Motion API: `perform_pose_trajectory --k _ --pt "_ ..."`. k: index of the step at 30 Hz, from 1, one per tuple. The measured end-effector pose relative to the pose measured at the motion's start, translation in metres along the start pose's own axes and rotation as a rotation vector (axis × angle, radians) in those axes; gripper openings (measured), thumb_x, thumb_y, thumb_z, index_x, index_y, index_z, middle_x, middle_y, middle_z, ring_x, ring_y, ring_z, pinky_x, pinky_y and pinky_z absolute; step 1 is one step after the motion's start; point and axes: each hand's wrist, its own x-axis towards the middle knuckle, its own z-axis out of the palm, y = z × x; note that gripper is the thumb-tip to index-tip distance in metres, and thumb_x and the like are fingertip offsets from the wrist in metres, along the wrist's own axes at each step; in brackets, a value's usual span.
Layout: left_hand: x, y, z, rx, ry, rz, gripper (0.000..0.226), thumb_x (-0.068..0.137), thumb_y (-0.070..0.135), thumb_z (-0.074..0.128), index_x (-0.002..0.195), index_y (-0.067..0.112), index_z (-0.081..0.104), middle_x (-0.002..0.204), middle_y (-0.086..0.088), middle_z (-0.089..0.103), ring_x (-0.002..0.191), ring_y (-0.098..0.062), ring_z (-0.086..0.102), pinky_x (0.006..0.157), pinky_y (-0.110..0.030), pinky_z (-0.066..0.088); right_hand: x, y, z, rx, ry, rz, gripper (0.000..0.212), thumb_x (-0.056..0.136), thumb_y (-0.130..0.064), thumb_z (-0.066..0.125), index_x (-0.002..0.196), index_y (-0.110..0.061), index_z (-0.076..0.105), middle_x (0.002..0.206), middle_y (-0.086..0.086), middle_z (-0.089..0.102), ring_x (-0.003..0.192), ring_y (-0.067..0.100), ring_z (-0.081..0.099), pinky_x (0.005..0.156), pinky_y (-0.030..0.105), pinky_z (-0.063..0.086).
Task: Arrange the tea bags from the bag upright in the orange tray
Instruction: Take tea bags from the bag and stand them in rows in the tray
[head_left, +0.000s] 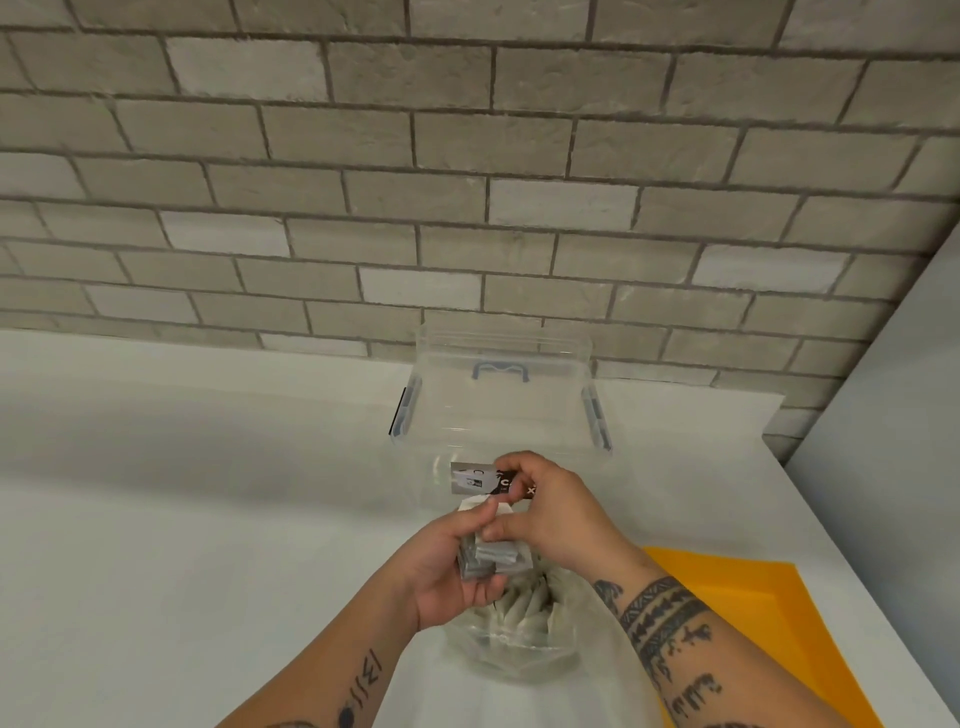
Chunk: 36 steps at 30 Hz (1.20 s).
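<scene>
Hands meet above a white counter (208, 519), seen from the person's own head looking down. The left hand (447, 566) lies palm up with its fingers curled around a stack of tea bags (488, 558), grey-white paper packets pressed flat together. The right hand (556, 514) comes in from the other side and pinches a single sachet (475, 480), silver at one end and dark with white lettering at the other, in its fingertips. The sachet sits just above the held stack, and the right thumb rests against the stack's top edge. Directly beneath both hands lies a clear bag (519, 660), open at the top, with more tea bags (519, 610) fanned inside it. The orange tray (753, 613) lies flat on the counter to the right of the grip, beyond the right forearm, apart from the bag. Just beyond the hands stands a clear plastic storage box (498, 405) with blue handles. Behind the box rises a grey brick wall (467, 156). Both forearms carry dark tattoos.
</scene>
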Motion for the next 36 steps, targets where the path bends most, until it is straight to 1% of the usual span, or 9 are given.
perform_pose_trajectory --k 2,5,7,9,13,21,27,30,36 --pt "-0.004 0.004 0.0 -0.091 -0.004 0.006 0.024 0.088 0.03 0.07 0.105 0.015 0.078 0.091 -0.013 0.071 0.071 -0.026 0.07 0.052 -0.03 0.056 0.004 -0.003 0.004 0.103 0.034 -0.016 0.076 0.059 -0.02 0.097 0.124 -0.034 0.059 0.091 -0.009 0.061 0.079 -0.006 0.063 0.071 0.007 0.044" --pt "-0.002 0.011 -0.012 -0.26 0.053 0.066 0.025 0.092 0.019 0.065 0.116 0.019 0.072 0.096 -0.016 0.07 0.079 -0.03 0.071 0.047 -0.03 0.059 0.009 0.003 0.001 0.319 0.163 -0.016 0.04 0.077 -0.018 0.086 0.111 -0.026 0.066 0.085 -0.007 0.063 0.065 -0.003 0.058 0.071 0.018 0.049" --pt "-0.002 0.016 -0.023 -0.318 0.083 0.106 0.025 0.095 0.017 0.062 0.119 0.019 0.069 0.099 -0.018 0.069 0.084 -0.033 0.073 0.046 -0.033 0.06 0.011 0.015 -0.002 0.247 0.236 0.008 0.013 0.088 -0.025 0.076 0.099 -0.027 0.07 0.082 -0.011 0.068 0.071 0.0 0.063 0.076 0.027 0.053" --pt "-0.005 0.021 -0.031 -0.361 0.102 0.13 0.02 0.095 0.017 0.062 0.114 0.016 0.068 0.105 -0.022 0.07 0.089 -0.036 0.075 0.051 -0.039 0.063 0.01 0.026 -0.001 0.048 0.167 0.045 0.003 0.09 -0.027 0.073 0.092 -0.029 0.072 0.084 -0.013 0.071 0.077 0.0 0.064 0.077 0.023 0.052" --pt "-0.009 0.025 -0.04 -0.385 0.083 0.163 0.009 0.099 0.016 0.057 0.104 0.014 0.064 0.12 -0.02 0.071 0.101 -0.043 0.072 0.062 -0.045 0.063 0.006 0.032 0.024 -0.31 -0.09 0.188 0.024 0.082 -0.031 0.077 0.104 -0.025 0.073 0.098 -0.01 0.069 0.086 0.006 0.065 0.077 0.02 0.053" --pt "-0.012 0.022 -0.041 -0.38 0.037 0.144 0.008 0.098 0.015 0.056 0.106 0.013 0.057 0.127 -0.021 0.069 0.12 -0.048 0.063 0.067 -0.046 0.063 -0.003 0.037 0.063 -0.564 0.054 0.07 0.026 0.088 -0.023 0.066 0.115 -0.024 0.064 0.111 -0.004 0.056 0.099 0.018 0.06 0.078 0.028 0.049" --pt "-0.021 0.022 -0.043 -0.387 0.022 0.087 0.013 0.092 0.012 0.064 0.1 0.002 0.062 0.125 -0.035 0.063 0.101 -0.047 0.072 0.057 -0.037 0.063 -0.009 0.033 0.06 -0.398 0.083 0.169 0.007 0.09 -0.027 0.065 0.094 -0.031 0.069 0.093 -0.008 0.065 0.084 0.014 0.064 0.073 0.029 0.053" --pt "-0.018 0.023 -0.048 -0.385 0.077 0.087 0.017 0.085 0.006 0.067 0.1 0.01 0.062 0.113 -0.025 0.067 0.092 -0.041 0.075 0.05 -0.032 0.062 -0.014 0.025 0.043 -0.307 0.116 0.214 0.008 0.089 -0.034 0.07 0.087 -0.028 0.065 0.083 -0.007 0.068 0.076 0.012 0.065 0.07 0.031 0.055" --pt "-0.009 0.024 -0.045 -0.164 0.171 0.12 0.023 0.096 0.006 0.055 0.109 0.019 0.069 0.1 -0.012 0.069 0.079 -0.032 0.07 0.047 -0.031 0.059 -0.033 0.002 0.007 -0.098 0.241 0.142 0.012 0.089 -0.03 0.073 0.083 -0.029 0.063 0.078 -0.007 0.067 0.065 0.003 0.056 0.06 0.017 0.044"
